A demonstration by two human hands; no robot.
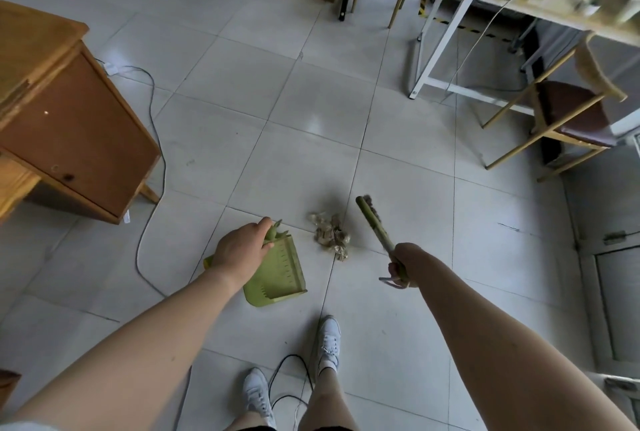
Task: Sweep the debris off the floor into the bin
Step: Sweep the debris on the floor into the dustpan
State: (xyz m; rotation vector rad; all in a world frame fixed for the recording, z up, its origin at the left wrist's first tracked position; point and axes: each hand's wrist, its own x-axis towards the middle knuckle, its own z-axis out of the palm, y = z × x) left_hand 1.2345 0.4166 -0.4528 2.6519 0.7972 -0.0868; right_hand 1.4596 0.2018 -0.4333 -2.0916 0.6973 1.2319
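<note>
While a grey cable [142, 250] trails left of the left hand [239, 252], its fingers grip the green dustpan [280, 271]; the right hand [403, 266] clasps the brush [372, 222], which slants forward-left from its fingers, head near the debris [330, 234] lying between both hands.

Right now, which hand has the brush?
The right hand grips the brush, right of the debris; the left hand holds the dustpan instead.

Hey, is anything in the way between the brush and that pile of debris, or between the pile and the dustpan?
Nothing visible. Only bare tile separates the brush from the debris pile, and the pile from the green dustpan. No bin is in view.
</note>
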